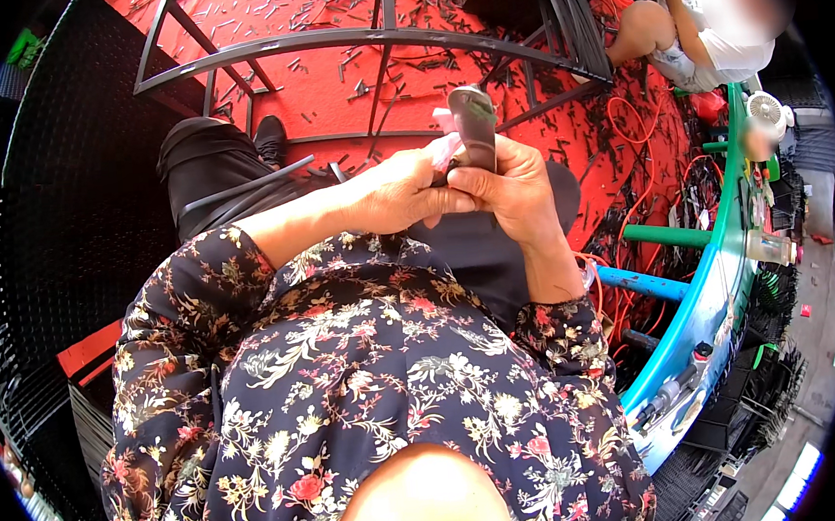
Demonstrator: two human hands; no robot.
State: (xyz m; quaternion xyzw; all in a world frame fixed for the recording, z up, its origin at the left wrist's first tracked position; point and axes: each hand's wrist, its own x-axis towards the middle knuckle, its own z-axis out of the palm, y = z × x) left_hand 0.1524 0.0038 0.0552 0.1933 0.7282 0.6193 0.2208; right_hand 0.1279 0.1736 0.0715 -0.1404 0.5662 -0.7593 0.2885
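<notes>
Holding one metal piece [476, 129], two hands [398, 194] [514, 181] meet beside one pink scrap [444, 150].

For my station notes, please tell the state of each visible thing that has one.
Metal tool, held, rounded end exposed.
Right hand, closed around that tool.
Left hand, curled; its hold partly hidden.
Pink scrap, crumpled.
Black frame, standing.
Red floor, strewn with dark bits.
Orange cable, loosely looped.
White fan, running or off unclear.
</notes>
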